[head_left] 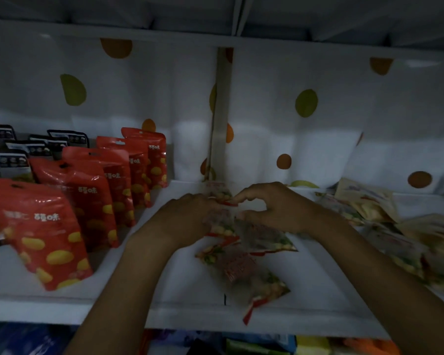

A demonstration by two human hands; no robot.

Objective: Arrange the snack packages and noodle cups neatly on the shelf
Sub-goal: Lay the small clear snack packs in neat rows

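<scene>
Both my hands meet at the middle of a white shelf (180,290) in dim light. My left hand (190,216) and my right hand (269,206) each pinch the top edge of a clear snack packet (222,198) with a red strip, which stands upright between them. Two or three more clear packets (244,267) with red-striped ends lie flat in a loose row under my hands, running toward the shelf's front edge. The blur hides their print.
A row of red standing pouches (87,198) with yellow spots fills the shelf's left side, with dark-topped pouches (36,147) behind them. A loose heap of pale packets (400,231) lies at the right. A dotted white backdrop (305,124) closes the rear. Colourful goods (262,347) show below.
</scene>
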